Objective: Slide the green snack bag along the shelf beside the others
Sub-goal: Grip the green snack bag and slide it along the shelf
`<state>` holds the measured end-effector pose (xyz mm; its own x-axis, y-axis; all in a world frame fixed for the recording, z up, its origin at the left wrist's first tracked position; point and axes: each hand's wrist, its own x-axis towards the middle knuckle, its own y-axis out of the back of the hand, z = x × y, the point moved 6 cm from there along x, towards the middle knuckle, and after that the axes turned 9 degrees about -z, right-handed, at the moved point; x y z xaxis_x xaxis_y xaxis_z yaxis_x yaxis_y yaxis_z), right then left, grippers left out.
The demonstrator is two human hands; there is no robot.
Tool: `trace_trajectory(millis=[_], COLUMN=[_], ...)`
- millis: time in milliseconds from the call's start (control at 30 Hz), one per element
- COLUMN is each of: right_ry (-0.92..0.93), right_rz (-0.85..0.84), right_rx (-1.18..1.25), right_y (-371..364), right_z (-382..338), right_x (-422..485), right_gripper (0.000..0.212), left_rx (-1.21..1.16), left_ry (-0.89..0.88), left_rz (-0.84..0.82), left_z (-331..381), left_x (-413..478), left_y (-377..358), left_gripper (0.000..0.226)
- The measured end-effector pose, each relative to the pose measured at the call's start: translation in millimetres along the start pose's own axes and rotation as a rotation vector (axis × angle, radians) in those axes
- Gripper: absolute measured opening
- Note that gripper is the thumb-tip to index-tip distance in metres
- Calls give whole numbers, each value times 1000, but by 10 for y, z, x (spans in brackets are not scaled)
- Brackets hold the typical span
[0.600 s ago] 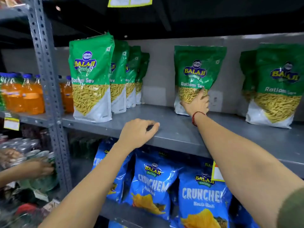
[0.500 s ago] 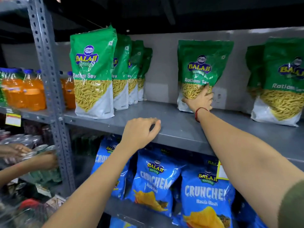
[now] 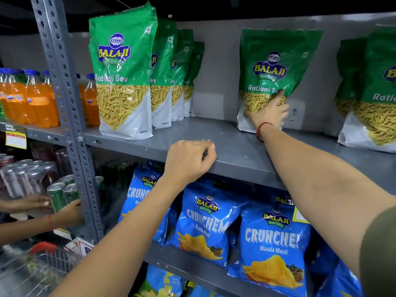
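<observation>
A green Balaji Ratlami Sev bag [image 3: 276,61] stands upright at the back of the grey shelf [image 3: 235,146], alone in the middle. My right hand [image 3: 269,113] lies flat against its lower front, fingers spread on the bag. A row of several matching green bags [image 3: 123,78] stands at the shelf's left end. Two more green bags [image 3: 377,93] stand at the right. My left hand [image 3: 190,161] rests curled on the shelf's front edge and holds nothing.
Blue Crunchem chip bags [image 3: 272,243] hang on the shelf below. A perforated grey upright post [image 3: 64,103] divides this bay from orange drink bottles [image 3: 32,99]. Another person's hands [image 3: 66,211] handle green cans at lower left, above a wire basket [image 3: 42,264].
The view has moved closer and lower. My right hand stays on the lone green bag, which looks slightly more tilted. My left hand stays on the shelf edge.
</observation>
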<state>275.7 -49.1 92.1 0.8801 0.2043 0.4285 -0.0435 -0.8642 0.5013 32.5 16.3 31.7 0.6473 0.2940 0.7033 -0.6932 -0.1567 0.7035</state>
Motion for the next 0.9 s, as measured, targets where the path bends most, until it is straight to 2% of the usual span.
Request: trace_trajectory(millis=[533,900], right_ry=[60,204], right_rz=[32,81], right_rx=[-92,-99], right_y=[210,488], right_z=[-141,-259], right_x=[-450,-1125], right_gripper=[115,115], left_rx=[21,49], left_ry=[-31,-80], left_rz=[-37,-19], left_z=[5,-13], left_x=[-5,-7], left_y=[9,-3], left_gripper=[62,64])
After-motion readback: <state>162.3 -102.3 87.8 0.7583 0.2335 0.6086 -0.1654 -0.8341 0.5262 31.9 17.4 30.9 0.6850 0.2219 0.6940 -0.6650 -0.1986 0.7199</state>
